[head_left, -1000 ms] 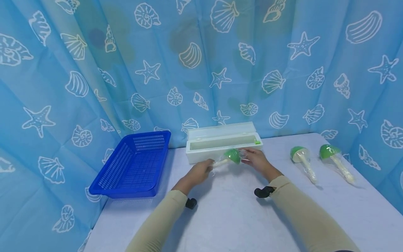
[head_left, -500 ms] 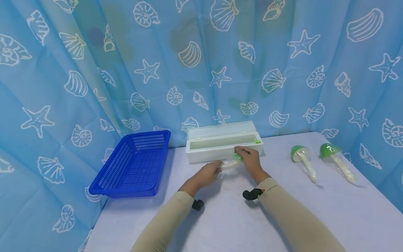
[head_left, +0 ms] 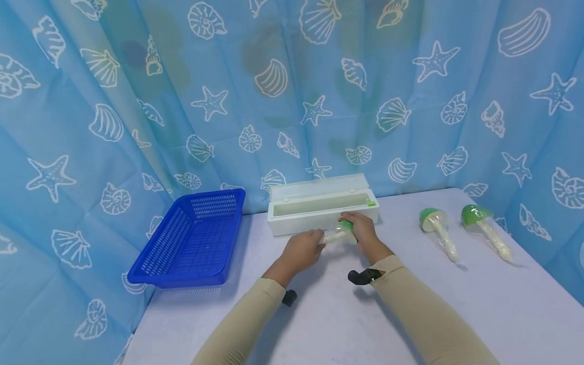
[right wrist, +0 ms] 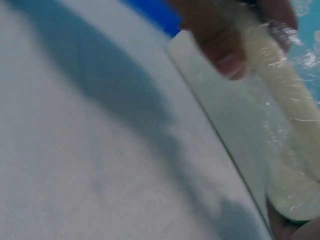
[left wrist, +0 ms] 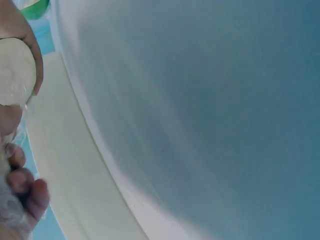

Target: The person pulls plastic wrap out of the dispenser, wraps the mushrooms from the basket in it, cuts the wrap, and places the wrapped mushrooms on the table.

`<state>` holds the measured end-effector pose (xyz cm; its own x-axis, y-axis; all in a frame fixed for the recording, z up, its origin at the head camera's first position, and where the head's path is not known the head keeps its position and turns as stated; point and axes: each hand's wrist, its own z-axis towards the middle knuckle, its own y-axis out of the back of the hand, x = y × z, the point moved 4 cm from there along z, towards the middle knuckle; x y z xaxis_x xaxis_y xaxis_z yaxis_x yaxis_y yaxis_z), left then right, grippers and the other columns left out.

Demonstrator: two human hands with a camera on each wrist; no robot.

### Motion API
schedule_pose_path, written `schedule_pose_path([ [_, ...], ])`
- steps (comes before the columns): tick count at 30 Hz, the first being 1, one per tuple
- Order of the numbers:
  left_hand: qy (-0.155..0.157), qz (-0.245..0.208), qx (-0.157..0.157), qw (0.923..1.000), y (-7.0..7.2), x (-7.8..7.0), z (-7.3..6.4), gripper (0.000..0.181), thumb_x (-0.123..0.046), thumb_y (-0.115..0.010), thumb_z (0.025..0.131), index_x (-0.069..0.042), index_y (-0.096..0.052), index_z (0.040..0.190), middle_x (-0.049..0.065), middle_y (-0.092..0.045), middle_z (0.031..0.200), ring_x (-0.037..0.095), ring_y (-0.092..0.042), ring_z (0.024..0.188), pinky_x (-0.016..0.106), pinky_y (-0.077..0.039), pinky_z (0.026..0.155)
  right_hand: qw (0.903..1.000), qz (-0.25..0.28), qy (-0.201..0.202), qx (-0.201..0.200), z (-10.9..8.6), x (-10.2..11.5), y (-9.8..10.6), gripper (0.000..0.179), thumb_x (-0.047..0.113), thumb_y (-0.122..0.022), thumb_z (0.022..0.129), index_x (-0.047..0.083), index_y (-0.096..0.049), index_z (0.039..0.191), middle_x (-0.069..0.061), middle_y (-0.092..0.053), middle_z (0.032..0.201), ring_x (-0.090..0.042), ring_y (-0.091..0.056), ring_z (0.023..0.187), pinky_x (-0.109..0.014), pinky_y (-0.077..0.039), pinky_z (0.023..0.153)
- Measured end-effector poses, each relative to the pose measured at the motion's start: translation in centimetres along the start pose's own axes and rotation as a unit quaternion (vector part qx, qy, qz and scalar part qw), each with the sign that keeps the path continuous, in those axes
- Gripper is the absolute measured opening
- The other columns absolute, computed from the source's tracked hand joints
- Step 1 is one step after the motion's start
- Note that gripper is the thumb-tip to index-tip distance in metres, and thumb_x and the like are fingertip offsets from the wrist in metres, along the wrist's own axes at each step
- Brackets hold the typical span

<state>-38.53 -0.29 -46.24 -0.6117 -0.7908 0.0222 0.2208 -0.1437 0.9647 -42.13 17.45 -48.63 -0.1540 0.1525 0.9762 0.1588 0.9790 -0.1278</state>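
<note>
Both my hands hold a plastic-wrapped mushroom (head_left: 338,234) with a green cap and a pale stem, just in front of a white box. My left hand (head_left: 302,249) grips the stem end. Around the cap curl the fingers of my right hand (head_left: 362,232), which hide part of it. The left wrist view shows the cap's pale underside (left wrist: 17,72) within the right hand. In the right wrist view the pale stem (right wrist: 280,75) runs under shiny film from the left hand to the cap.
The long white box (head_left: 319,222) stands with its lid raised at the table's back. A blue basket (head_left: 191,279) is at the left. Two more wrapped green-capped mushrooms, one nearer (head_left: 429,218) and one farther right (head_left: 474,215), lie on the white table (head_left: 328,324).
My right hand has moved left from the cap's right side to close around the cap. My left hand has shifted slightly right along with the stem.
</note>
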Motion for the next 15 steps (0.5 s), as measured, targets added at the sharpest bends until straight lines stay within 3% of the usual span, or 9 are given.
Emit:
schedule_pose_path([
  [3, -0.021, 0.039, -0.029, 0.9986, 0.15, -0.16, 0.02, 0.019, -0.029, -0.063, 0.093, -0.015, -0.060, 0.105, -0.004, -0.063, 0.079, 0.011, -0.056, 0.063, 0.027, -0.048, 0.058, 0.9995, 0.016, -0.026, 0.011, -0.08, -0.05, -0.11, 0.040, 0.024, -0.057, 0.098, -0.003, -0.060, 0.126, -0.010, -0.063, 0.118, -0.021, -0.055, 0.109, -0.035, -0.044, 0.094],
  [6, -0.038, 0.051, -0.042, 0.9971, 0.10, -0.25, -0.13, 0.021, -0.033, -0.063, 0.089, -0.015, -0.061, 0.100, -0.005, -0.059, 0.075, 0.010, -0.051, 0.059, 0.028, -0.046, 0.055, 0.9999, -0.011, -0.008, 0.007, -0.12, 0.04, 0.04, 0.037, 0.024, -0.057, 0.098, -0.002, -0.062, 0.124, -0.007, -0.067, 0.109, -0.020, -0.056, 0.107, -0.034, -0.042, 0.094],
  [8, -0.035, 0.051, -0.046, 0.9970, 0.19, -0.27, -0.16, 0.020, -0.033, -0.064, 0.089, -0.015, -0.061, 0.098, -0.005, -0.058, 0.073, 0.010, -0.050, 0.059, 0.028, -0.046, 0.056, 0.9997, -0.009, 0.008, 0.023, -0.02, 0.00, 0.05, 0.037, 0.027, -0.054, 0.101, -0.002, -0.061, 0.124, -0.006, -0.065, 0.109, -0.020, -0.055, 0.107, -0.033, -0.042, 0.092],
  [10, -0.021, 0.059, -0.060, 0.9962, 0.37, -0.16, -0.16, 0.019, -0.032, -0.064, 0.089, -0.015, -0.060, 0.096, -0.006, -0.056, 0.068, 0.010, -0.048, 0.055, 0.028, -0.044, 0.052, 0.9972, 0.035, 0.020, 0.064, -0.02, -0.08, -0.05, 0.038, 0.031, -0.049, 0.103, 0.000, -0.062, 0.120, -0.006, -0.062, 0.112, -0.021, -0.053, 0.109, -0.032, -0.045, 0.089],
  [12, -0.004, 0.071, -0.084, 0.9939, 0.62, 0.01, -0.12, 0.016, -0.030, -0.065, 0.089, -0.015, -0.058, 0.088, -0.006, -0.051, 0.059, 0.010, -0.045, 0.048, 0.029, -0.040, 0.045, 0.9884, 0.101, 0.024, 0.111, -0.09, -0.11, -0.18, 0.042, 0.033, -0.041, 0.105, -0.002, -0.058, 0.123, -0.007, -0.059, 0.115, -0.023, -0.052, 0.112, -0.032, -0.047, 0.086],
  [15, 0.008, 0.099, -0.124, 0.9873, 0.70, 0.25, -0.15, 0.021, -0.032, -0.063, 0.086, -0.016, -0.052, 0.077, -0.007, -0.039, 0.047, 0.011, -0.036, 0.039, 0.030, -0.032, 0.036, 0.9803, 0.144, 0.026, 0.132, -0.37, -0.07, -0.24, 0.044, 0.032, -0.036, 0.106, -0.002, -0.054, 0.126, -0.006, -0.058, 0.115, -0.020, -0.056, 0.107, -0.029, -0.051, 0.080],
])
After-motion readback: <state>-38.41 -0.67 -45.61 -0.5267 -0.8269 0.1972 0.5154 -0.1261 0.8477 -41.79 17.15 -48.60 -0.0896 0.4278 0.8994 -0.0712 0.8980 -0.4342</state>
